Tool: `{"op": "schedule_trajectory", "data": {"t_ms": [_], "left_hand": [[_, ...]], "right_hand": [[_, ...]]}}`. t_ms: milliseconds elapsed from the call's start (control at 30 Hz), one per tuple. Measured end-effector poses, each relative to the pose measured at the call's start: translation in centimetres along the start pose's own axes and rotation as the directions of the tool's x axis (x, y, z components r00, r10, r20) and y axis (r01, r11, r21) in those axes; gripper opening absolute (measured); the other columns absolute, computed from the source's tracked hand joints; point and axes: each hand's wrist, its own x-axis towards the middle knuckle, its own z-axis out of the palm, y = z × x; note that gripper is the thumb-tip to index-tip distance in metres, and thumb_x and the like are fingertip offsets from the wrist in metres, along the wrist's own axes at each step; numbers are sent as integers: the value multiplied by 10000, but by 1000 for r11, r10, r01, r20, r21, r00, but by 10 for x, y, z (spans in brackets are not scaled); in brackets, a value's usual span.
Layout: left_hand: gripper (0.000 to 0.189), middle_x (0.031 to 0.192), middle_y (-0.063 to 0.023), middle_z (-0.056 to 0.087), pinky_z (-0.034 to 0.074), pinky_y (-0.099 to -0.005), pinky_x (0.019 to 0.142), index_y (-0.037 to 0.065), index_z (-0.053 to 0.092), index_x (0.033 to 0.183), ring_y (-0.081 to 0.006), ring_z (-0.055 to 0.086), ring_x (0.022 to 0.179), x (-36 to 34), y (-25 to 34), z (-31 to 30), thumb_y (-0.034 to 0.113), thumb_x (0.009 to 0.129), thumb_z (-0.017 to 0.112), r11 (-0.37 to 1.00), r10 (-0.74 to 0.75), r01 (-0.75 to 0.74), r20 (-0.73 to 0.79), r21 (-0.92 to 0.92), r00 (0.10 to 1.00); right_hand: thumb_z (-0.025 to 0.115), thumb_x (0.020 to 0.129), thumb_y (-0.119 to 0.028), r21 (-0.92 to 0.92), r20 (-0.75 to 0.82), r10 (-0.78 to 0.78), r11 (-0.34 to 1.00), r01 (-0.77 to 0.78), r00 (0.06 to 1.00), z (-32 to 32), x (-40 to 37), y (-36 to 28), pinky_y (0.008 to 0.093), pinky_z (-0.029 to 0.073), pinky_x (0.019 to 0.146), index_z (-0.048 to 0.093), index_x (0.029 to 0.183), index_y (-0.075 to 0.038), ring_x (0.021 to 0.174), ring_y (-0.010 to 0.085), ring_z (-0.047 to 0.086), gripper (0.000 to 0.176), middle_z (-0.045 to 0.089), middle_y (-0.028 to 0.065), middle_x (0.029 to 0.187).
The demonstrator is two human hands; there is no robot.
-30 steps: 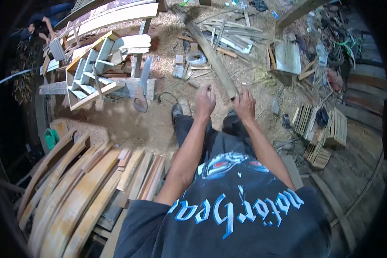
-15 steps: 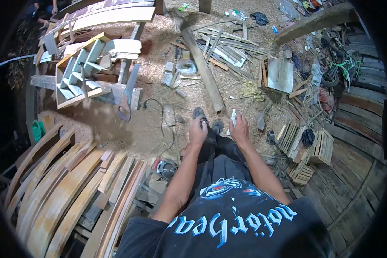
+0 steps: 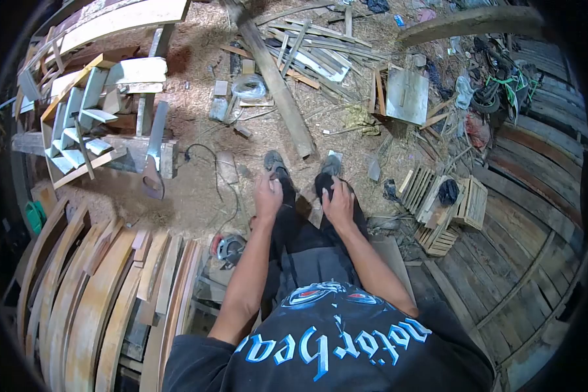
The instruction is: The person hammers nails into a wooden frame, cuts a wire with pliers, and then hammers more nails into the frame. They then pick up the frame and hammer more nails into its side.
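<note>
My left hand [image 3: 268, 198] is over my left trouser leg, just short of the left shoe [image 3: 274, 161]. Its fingers are curled together, and whatever they may hold is hidden. My right hand [image 3: 338, 205] rests at my right trouser leg [image 3: 324, 184], fingers bent but apart, with nothing visible in it. The right shoe [image 3: 331, 166] is just beyond it, with a small white piece [image 3: 335, 155] by its toe. A power tool with a red part, looking like a circular saw [image 3: 228, 249], lies left of my left forearm.
A handsaw [image 3: 155, 147] leans by a slatted wooden frame [image 3: 78, 117] at left. Curved planks [image 3: 104, 307] are stacked lower left. A long beam [image 3: 274, 85] lies ahead on sawdust, near scrap strips [image 3: 313, 55]. Slatted crates [image 3: 438, 202] and a small motorbike [image 3: 500, 91] are at right.
My right hand has come in from beside the white piece to my right leg. My left hand stays near the left leg. The whole view has shifted, so surroundings appear further left and up.
</note>
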Motion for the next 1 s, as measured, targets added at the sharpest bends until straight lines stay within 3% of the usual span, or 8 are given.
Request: {"op": "schedule_trajectory", "data": {"t_ms": [200,300,433,500,700,800,900,1000], "left_hand": [[265,1015,-197,707,507,-444,898,-1,673,1124,-364,662,972,-4,-27,51,118,894,618,986,-162,164,-54,29,985],[302,1089,-219,707,507,-402,938,-24,648,1183,-347,678,1052,-30,-45,82,136,931,608,930,-368,368,-107,-25,923],[286,1092,-232,701,508,-396,941,-25,653,1166,-344,679,1052,-29,-47,120,157,950,607,851,-525,490,-273,-190,806],[268,1092,-221,703,506,-397,946,-23,659,1142,-345,675,1057,-36,-26,158,163,957,606,828,-559,519,-370,-212,742],[240,1050,-228,693,523,-416,906,-11,664,1117,-388,667,1023,-42,-9,287,152,953,604,840,-538,430,-407,-330,738],[243,1021,-229,689,528,-417,881,-15,660,1114,-399,663,984,-4,-56,333,127,921,616,814,-575,433,-430,-387,696],[216,924,-226,662,496,-507,836,11,673,1021,-427,624,909,21,-120,364,151,860,637,858,-507,467,-495,-213,706],[337,1098,-228,669,474,-491,958,14,656,1147,-420,607,1084,69,-214,390,253,916,607,887,-459,418,-477,-196,750]], "right_hand": [[646,893,-180,-31,148,-15,999,20,989,3,33,25,542,418,944,477,1359,-11,1137,418,555,523,570,215,1194],[658,874,-162,-57,264,-106,991,125,959,2,60,56,528,414,910,494,1342,-14,1097,417,556,517,568,210,1159],[669,868,-159,-125,404,-223,947,296,887,5,123,117,524,420,861,506,1332,-12,1041,395,567,513,583,192,1117],[663,879,-161,-118,372,-403,873,474,836,9,154,152,526,433,847,510,1321,6,1005,396,586,496,600,187,1110],[653,892,-161,-210,416,-482,774,597,771,5,211,183,520,445,896,532,1291,13,1061,429,582,452,610,238,1124],[654,888,-158,-223,409,-535,727,650,739,56,273,182,519,456,886,524,1310,31,1051,440,585,480,606,253,1123],[693,870,-202,-157,432,-530,753,639,730,146,310,216,534,476,908,499,1340,49,1054,474,597,568,613,296,1149],[685,893,-260,-243,506,-404,781,575,762,231,348,217,505,482,951,506,1335,70,1087,479,602,580,626,315,1153]]}}
